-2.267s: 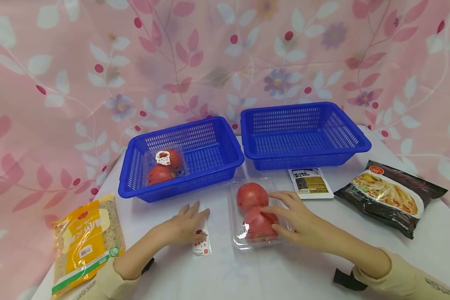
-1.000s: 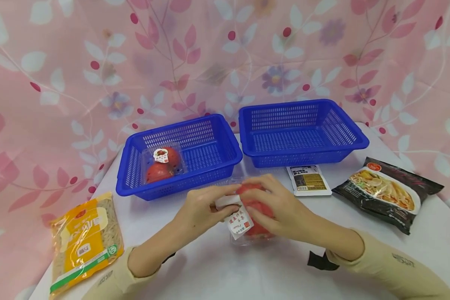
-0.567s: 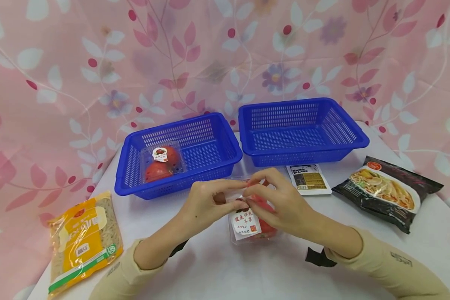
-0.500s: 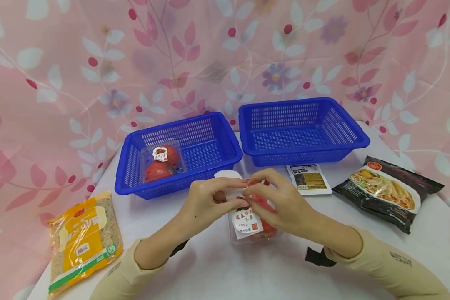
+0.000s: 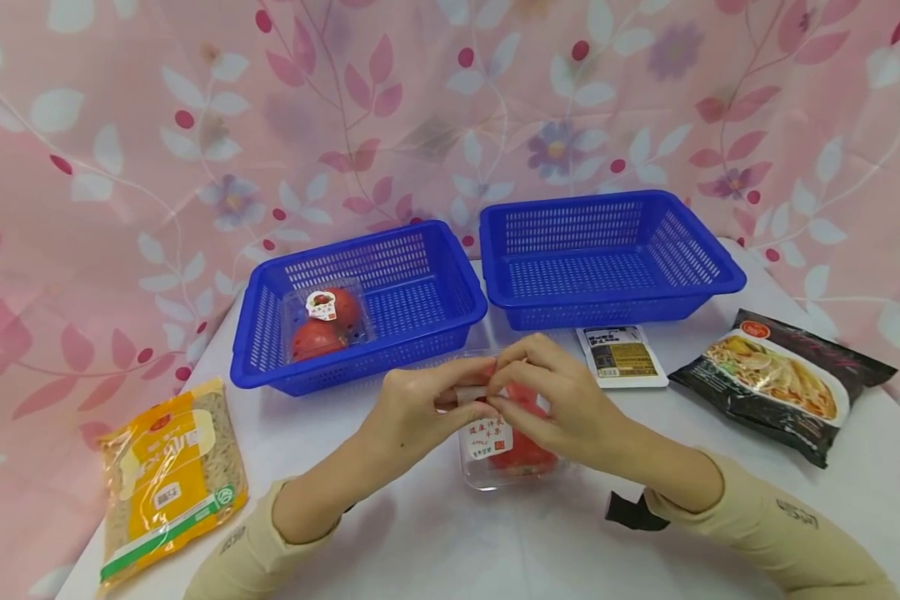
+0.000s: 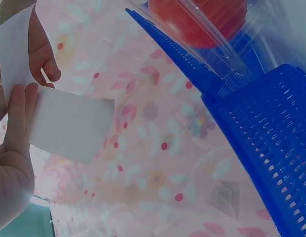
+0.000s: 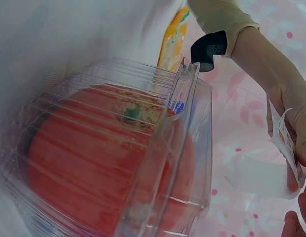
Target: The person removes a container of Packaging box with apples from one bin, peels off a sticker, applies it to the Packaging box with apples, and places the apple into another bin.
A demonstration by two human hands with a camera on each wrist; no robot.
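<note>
Over the clear plastic box (image 5: 487,482), my left hand (image 5: 401,429) pinches a white printed apple label (image 5: 487,440) between thumb and fingers. My right hand (image 5: 558,404) holds the label's other side with curled fingertips, so both sets of fingertips nearly meet. The label's blank white back (image 6: 69,123) shows in the left wrist view. In the right wrist view two thin layers (image 7: 281,133) of it stand slightly apart. Red round fruits (image 5: 527,454) lie inside the closed box, partly covered by my hands and the label.
The left blue basket (image 5: 420,354) holds another labelled fruit box (image 5: 322,325). A second blue basket (image 5: 615,310) stands beside it. A white-edged packet (image 5: 621,358) and a black noodle bag (image 5: 783,383) lie at right, a yellow bag (image 5: 172,483) at left.
My left hand has picked the label up from the table and brought it over the box. My right hand has left the box and taken the label's edge; the label now hangs slightly higher.
</note>
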